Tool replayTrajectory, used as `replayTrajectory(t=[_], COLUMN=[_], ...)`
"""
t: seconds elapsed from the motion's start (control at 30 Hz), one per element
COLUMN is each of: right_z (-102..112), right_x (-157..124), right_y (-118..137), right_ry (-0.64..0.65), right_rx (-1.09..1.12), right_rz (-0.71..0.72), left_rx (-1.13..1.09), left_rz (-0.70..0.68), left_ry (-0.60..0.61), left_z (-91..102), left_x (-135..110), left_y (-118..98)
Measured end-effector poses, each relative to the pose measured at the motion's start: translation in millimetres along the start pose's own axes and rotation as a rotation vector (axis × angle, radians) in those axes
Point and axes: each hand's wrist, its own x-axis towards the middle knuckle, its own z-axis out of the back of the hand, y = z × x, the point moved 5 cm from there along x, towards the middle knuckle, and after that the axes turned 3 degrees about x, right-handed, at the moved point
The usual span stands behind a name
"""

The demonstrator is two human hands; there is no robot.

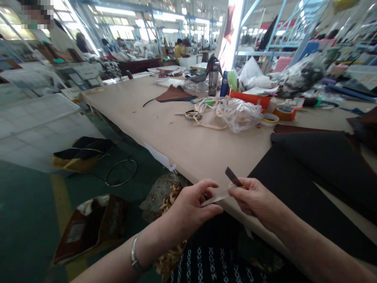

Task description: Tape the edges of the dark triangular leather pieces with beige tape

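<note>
My right hand (250, 198) is closed round a cutter knife, its dark flat blade (233, 177) pointing up and left; a bit of yellow shows by the fingers. A thin pale strip (218, 199) runs from my right fingers into the gap of my left hand (198, 198). Thumb and forefinger of my left hand are apart, the other fingers loosely curled, and the strip lies along the thumb. Both hands are over the near edge of the beige-covered table (176, 145). Right of them lies a large black sheet (282, 181).
Scissors (193, 114), a crumpled clear plastic bag (240, 114), tape rolls (284, 113) and a dark bottle (213, 78) stand or lie farther back. A brown piece (175, 94) is at the far left. On the floor are an open box (88, 228) and curly tan scraps (172, 198).
</note>
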Motion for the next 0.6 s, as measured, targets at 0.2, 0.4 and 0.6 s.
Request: replayTrajectory(t=[0.2,0.4,0.6], right_z=[-0.9,36.4,30.5], right_x=[-0.5,-13.7,-28.7], right_y=[-16.0,-8.5,8.2], right_ry=[0.064,-0.223,-0.192], right_rx=[0.380,0.073,-0.516], right_rz=[-0.130,0.166,0.583], left_rx=[0.393,-0.159,-0.526], left_rz=[-0.253,0.232,0.341], left_ry=[-0.076,0.057,0.346], left_z=[2.6,0.7,-14.4], left_x=[-2.7,0.6,-5.4], left_y=[-13.4,-1.9,-2.7])
